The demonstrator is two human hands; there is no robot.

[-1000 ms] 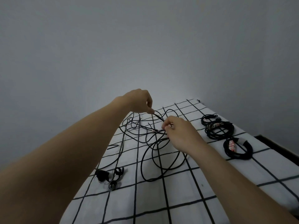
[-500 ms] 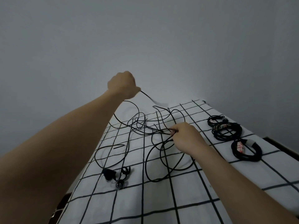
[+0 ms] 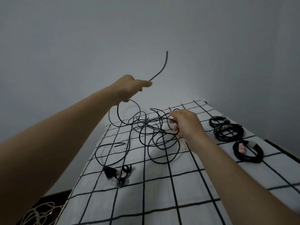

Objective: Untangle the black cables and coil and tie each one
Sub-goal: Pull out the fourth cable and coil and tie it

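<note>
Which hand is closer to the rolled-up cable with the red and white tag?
Right. The right hand pinches tangled cable just left of that coil; the left hand is raised farther left, holding a cable end.

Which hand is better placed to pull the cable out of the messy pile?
Probably the left. The left hand grips a cable, its free end lifted clear above the tangle. The right hand pinches the tangle, steadying it.

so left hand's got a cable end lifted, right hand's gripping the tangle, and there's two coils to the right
No: the head view shows three coils on the right, not two: far coil, middle coil, near coil. The rest stands: left hand holds a cable end raised, right hand grips the tangle.
</note>
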